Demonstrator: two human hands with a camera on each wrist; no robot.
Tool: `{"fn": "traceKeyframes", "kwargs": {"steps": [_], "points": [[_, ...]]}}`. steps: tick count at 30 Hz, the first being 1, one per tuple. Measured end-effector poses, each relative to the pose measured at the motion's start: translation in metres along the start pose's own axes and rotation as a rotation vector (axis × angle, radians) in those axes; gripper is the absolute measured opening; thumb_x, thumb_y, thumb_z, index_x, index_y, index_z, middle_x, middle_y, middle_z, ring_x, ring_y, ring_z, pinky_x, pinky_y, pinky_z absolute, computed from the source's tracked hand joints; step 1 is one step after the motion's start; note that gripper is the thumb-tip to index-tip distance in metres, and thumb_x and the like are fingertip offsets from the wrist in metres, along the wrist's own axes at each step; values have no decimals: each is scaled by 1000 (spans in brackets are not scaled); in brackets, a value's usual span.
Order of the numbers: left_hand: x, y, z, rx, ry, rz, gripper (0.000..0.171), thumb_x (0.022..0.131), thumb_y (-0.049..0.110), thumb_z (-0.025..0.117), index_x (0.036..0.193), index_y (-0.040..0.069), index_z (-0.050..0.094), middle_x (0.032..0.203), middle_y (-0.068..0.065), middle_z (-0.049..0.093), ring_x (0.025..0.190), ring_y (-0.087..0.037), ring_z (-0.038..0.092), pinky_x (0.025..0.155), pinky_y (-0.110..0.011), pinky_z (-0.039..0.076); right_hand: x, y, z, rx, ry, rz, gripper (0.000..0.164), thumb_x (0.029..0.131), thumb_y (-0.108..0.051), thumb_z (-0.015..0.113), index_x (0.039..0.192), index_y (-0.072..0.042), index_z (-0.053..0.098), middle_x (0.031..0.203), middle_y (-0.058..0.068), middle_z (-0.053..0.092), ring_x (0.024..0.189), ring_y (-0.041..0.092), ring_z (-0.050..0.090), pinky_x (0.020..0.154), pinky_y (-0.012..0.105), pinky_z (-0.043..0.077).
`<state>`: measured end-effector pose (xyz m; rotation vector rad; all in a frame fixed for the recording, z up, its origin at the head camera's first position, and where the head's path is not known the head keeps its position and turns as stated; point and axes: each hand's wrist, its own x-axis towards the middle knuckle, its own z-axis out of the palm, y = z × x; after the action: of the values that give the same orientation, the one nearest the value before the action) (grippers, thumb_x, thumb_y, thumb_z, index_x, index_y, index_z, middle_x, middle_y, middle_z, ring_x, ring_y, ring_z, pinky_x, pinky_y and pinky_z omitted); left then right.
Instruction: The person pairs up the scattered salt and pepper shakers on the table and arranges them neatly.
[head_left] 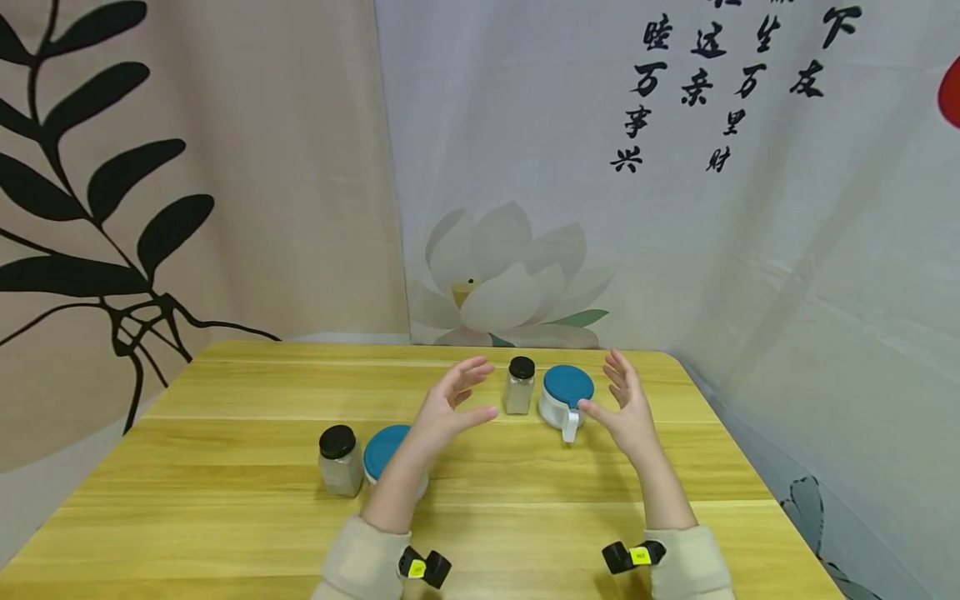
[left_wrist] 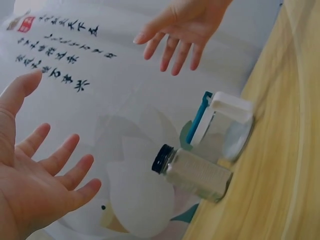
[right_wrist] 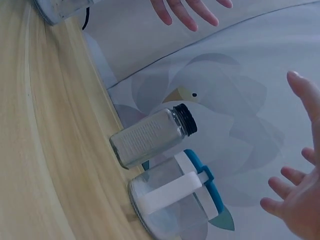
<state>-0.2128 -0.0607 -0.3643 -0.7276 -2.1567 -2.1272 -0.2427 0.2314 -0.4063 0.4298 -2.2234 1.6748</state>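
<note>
Both hands are raised above the table, fingers spread and holding nothing. My left hand (head_left: pixel 450 404) is left of a square glass jar with a black lid (head_left: pixel 519 392), palm turned inward. On the other side, my right hand (head_left: pixel 628 410) is just right of a glass jar with a blue lid and white handle (head_left: pixel 567 387); its thumb overlaps that jar in the head view. In the right wrist view, the handled jar (right_wrist: pixel 170 195) and the black-lidded jar (right_wrist: pixel 150 137) stand side by side, with the right hand (right_wrist: pixel 300 200) apart from them.
Nearer on the left stand a second black-lidded jar (head_left: pixel 341 467) and a second blue-lidded jar (head_left: pixel 384 450), the latter partly hidden by my left forearm. The wooden table (head_left: pixel 247 500) ends at a printed cloth backdrop (head_left: pixel 517 125) behind.
</note>
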Motion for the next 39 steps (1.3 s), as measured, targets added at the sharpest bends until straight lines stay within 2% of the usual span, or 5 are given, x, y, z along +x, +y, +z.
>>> {"fn": "traceKeyframes", "kwargs": {"steps": [6, 14, 19, 28, 39], "points": [[11, -29, 3, -27, 51, -8, 64, 83, 3, 73, 140, 10, 45, 138, -13, 50, 129, -30, 41, 108, -51, 24, 1, 1, -2, 11, 9, 49, 87, 83, 2, 72, 151, -5, 18, 152, 17, 25, 139, 35, 23, 110, 53, 17], [15, -41, 8, -38, 76, -15, 63, 82, 7, 75, 139, 13, 47, 136, -8, 53, 127, -27, 43, 107, -51, 26, -3, -23, 0, 6, 1, 82, 84, 84, 4, 69, 150, 2, 16, 150, 26, 23, 137, 42, 23, 109, 57, 17], [17, -46, 9, -63, 75, -40, 65, 82, 5, 74, 140, 11, 45, 138, -14, 50, 129, -30, 41, 107, -53, 24, -3, -21, 1, 3, -1, 86, 84, 85, 2, 69, 150, 2, 16, 150, 26, 23, 137, 43, 22, 109, 57, 17], [16, -26, 14, -49, 62, -75, 64, 83, 5, 72, 141, 4, 43, 138, -18, 48, 130, -37, 38, 107, -55, 23, 1, 13, -2, 44, 41, 95, 85, 85, -1, 72, 151, -4, 19, 151, 18, 26, 139, 36, 24, 110, 53, 17], [24, -32, 20, -66, 94, -70, 61, 84, 4, 72, 138, 1, 45, 137, -18, 48, 129, -40, 37, 105, -59, 23, -5, -10, 2, 49, 35, 104, 81, 86, 2, 69, 149, 2, 18, 149, 24, 25, 137, 41, 24, 109, 56, 17]]}}
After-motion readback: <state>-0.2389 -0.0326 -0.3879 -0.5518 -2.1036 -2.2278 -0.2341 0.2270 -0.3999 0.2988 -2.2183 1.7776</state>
